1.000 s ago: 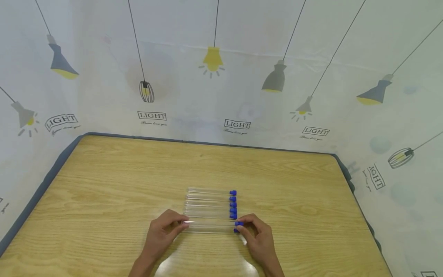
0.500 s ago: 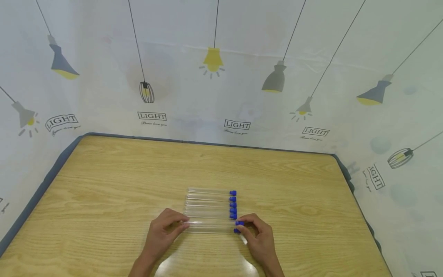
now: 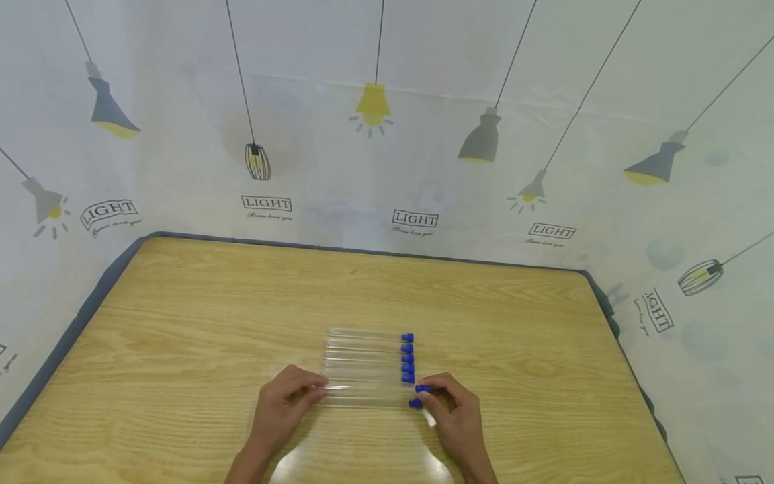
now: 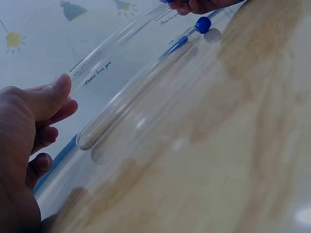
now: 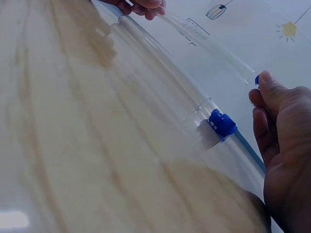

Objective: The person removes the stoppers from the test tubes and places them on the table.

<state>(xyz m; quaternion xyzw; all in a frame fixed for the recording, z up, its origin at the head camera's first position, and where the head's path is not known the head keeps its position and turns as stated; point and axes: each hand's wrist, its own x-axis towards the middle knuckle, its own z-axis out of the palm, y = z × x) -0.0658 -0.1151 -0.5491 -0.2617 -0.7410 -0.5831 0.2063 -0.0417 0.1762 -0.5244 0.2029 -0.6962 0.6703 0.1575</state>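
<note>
My left hand point(image 3: 284, 402) pinches the rounded end of a clear test tube point(image 3: 370, 388) between thumb and fingers. At the tube's other end, my right hand point(image 3: 455, 409) pinches a small blue stopper point(image 3: 422, 388). In the right wrist view, the tube's open rim shows just short of this stopper point(image 5: 257, 79), with a slight gap. Closer to me, another test tube point(image 4: 136, 92) lies on the table, its blue stopper point(image 5: 222, 124) at the mouth. Whether that stopper sits inside cannot be made out. The held tube is off the table in both wrist views.
Beyond the hands, several clear tubes point(image 3: 363, 354) lie side by side, blue stoppers point(image 3: 408, 359) pointing right. They rest on a wood-grain table point(image 3: 211, 323) with a dark edge. A white backdrop point(image 3: 326, 168) printed with lamps stands behind. A small white strip point(image 3: 428, 418) shows beside the right hand.
The right hand and its blue stopper have shifted slightly to the right, away from the tube. The left hand has barely moved, and the row of tubes lies as before.
</note>
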